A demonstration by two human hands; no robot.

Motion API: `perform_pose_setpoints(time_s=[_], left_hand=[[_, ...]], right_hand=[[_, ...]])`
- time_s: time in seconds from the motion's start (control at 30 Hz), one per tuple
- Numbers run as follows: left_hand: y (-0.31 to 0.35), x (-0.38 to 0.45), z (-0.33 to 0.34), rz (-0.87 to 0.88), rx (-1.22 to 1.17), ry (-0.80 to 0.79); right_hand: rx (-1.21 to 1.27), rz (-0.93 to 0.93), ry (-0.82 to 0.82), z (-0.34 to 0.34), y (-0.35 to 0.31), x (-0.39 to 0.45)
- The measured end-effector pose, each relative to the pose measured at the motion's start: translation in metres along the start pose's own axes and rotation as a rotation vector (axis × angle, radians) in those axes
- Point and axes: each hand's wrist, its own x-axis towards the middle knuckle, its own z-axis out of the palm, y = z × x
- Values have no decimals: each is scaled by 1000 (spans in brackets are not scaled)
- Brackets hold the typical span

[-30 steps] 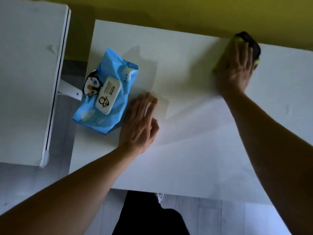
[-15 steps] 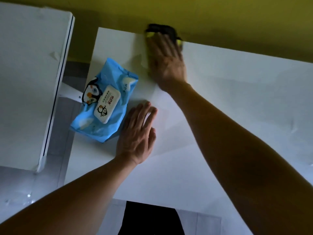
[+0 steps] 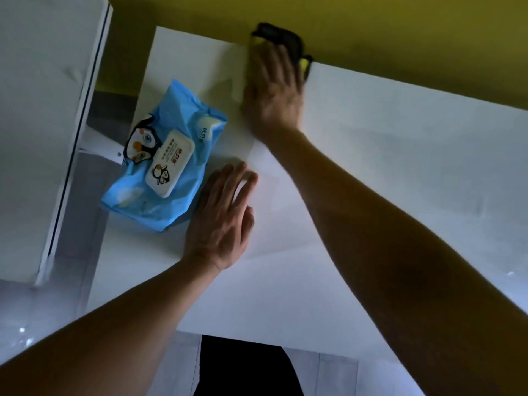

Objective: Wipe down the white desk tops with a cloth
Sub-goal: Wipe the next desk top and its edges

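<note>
Dark cloth (image 3: 281, 38) with a yellow edge lies at the counter's (image 3: 400, 167) far rim under my right hand (image 3: 273, 90), fingers flat and pressing; it has swept left from the far right, so that back strip looks wiped. My left hand (image 3: 220, 218) rests flat, holding nothing, beside the crinkly blue wipes pack (image 3: 163, 158). Smooth white board remains.

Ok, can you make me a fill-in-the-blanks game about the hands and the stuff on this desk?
1. The right hand presses a dark cloth at the desk's ____ edge.
2. The left hand lies ____ on the white desk top.
3. The blue wet wipes pack shows a cartoon ____.
4. The wall behind the desk is ____.

Missing words: far; flat; penguin; yellow
</note>
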Motion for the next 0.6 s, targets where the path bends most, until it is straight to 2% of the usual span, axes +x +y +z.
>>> perform_pose_setpoints(time_s=[0.07,0.13,0.3,0.4,0.5,0.57,0.6], left_hand=[[-3,0,-1,8,1,-3],[-4,1,0,20,-5,-10],[0,1,3,11,-4,6],[2,3,5,13,3,17],[5,3,5,8,-2,40],[5,3,4,5,7,40],[4,3,3,5,13,34]], right_hand=[[28,-114,-83,0,-4,-2],[2,-139,-86,-5,30,-5],[-113,262,37,-51,159,-38],[-89,464,34,-75,193,-49],[-109,525,110,-58,145,-40],[-9,337,274,-33,88,-38],[26,200,276,-21,57,-42]])
